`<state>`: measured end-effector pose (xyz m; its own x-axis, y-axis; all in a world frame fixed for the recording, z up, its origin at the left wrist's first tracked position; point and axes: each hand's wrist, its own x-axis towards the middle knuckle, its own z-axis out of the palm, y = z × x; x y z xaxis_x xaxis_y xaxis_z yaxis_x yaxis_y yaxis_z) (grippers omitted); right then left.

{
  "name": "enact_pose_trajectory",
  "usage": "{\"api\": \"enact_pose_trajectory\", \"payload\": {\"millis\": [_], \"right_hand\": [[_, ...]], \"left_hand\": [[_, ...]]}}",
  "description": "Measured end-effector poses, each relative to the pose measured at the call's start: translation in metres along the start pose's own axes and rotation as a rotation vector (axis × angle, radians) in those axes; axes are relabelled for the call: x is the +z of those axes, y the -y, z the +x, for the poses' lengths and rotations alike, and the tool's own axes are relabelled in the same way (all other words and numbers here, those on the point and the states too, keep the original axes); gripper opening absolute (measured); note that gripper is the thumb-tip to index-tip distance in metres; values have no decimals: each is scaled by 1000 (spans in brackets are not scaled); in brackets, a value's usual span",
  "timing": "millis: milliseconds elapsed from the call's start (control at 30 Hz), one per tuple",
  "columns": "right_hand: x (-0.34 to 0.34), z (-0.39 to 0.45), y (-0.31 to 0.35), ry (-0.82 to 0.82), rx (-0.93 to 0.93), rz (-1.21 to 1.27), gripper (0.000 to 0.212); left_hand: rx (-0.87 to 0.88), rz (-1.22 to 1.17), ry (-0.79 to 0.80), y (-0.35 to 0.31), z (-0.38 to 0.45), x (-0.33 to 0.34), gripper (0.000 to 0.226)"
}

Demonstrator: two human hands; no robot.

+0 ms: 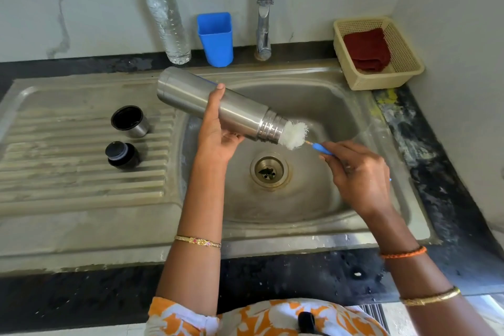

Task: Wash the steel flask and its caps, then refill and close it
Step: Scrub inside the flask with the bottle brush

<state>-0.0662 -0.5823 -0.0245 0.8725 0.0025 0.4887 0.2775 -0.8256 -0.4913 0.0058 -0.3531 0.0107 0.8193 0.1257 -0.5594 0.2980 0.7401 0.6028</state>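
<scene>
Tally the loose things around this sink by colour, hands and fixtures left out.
Steel: 2, the flask and the cup cap
Black: 1, the stopper cap
Blue: 2, the tumbler and the bottle brush
Clear: 1, the water bottle
Cream: 1, the basket
Red: 1, the cloth
Total: 8

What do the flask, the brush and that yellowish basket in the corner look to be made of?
Flask: brushed steel by its look, with a dull grey sheen, soft reflections and bright threaded rings at the neck.
Brush: white bristles, probably nylon or some similar fibre, on a blue handle that looks like plastic.
Basket: cream plastic, it seems, matte, its walls moulded as a fine mesh.
</scene>
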Motion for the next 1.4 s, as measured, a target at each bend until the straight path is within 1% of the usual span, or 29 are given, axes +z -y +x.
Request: {"api": "enact_pose_trajectory", "payload": {"millis": [67,133,167,233,300,333,367,433,467,533,567,633,700,733,767,800,833,867,900,933,967,1033,1100,1133,1167,1233,1300,1333,1400], "right_hand": [[2,1,5,-42,-51,-32,16],[6,2,11,54,-42,72,16],[8,2,15,139,16,166,14],[4,8,21,360,310,497,17],[-5,11,22,565,631,876,25],[-8,10,22,612,701,968,24],[-8,7,22,606,711,1001,22],[-5,0,21,431,567,868,17],[-2,-3,18,295,429,684,15],[7,-8,9,55,149,273,16],[10,-9,6,-13,54,123,18],[15,-8,3,-74,-85,-54,18],[19,-4,4,-36,-163,-79,17],[19,2,6,29,-129,-5,16],[16,10,8,123,-18,150,13],[12,20,8,241,154,363,11],[6,27,7,367,330,589,10],[1,31,7,470,487,780,10],[-1,31,4,522,575,884,11],[-1,28,3,522,587,915,11],[1,25,2,480,534,882,10],[7,16,0,287,285,613,9],[12,9,-3,71,13,226,14],[14,6,-4,3,-101,62,17],[15,4,-5,-33,-197,-48,19],[19,0,-7,-21,-296,-126,19],[17,2,-4,103,-261,-18,18],[14,8,0,206,-152,132,16],[5,25,8,445,237,540,12]], "left_hand": [[-21,11,18,7,-3,1,44],[-20,31,33,16,-4,1,45],[-18,33,59,20,-4,0,51],[-10,13,169,22,-4,-1,65],[-2,5,337,21,-2,-5,76],[-12,29,417,19,-1,-5,79],[-33,76,470,16,0,-6,81],[-75,214,470,7,0,-8,85],[-80,273,413,2,-1,-8,82],[-50,325,257,-4,-6,-2,65],[-28,333,184,-5,-8,6,59],[-26,289,22,0,-3,20,65],[-49,144,-100,6,1,30,80],[-57,95,-119,8,3,31,80],[-39,59,-100,10,5,29,73],[-3,20,-43,12,8,24,65],[26,-24,80,13,10,17,63],[43,-55,221,14,12,9,72],[34,-38,344,12,9,2,84],[-6,25,419,10,7,-4,93],[-35,109,423,7,6,-8,98],[-63,187,300,1,-2,-14,99],[-49,118,132,-1,-6,-16,73],[-40,85,67,-2,-9,-13,59],[-35,97,19,-2,-12,-6,51],[-47,130,-98,4,-13,6,54],[-51,73,-174,9,-10,11,62],[-40,21,-149,11,-9,11,62],[36,-92,51,15,-3,3,62]]}}
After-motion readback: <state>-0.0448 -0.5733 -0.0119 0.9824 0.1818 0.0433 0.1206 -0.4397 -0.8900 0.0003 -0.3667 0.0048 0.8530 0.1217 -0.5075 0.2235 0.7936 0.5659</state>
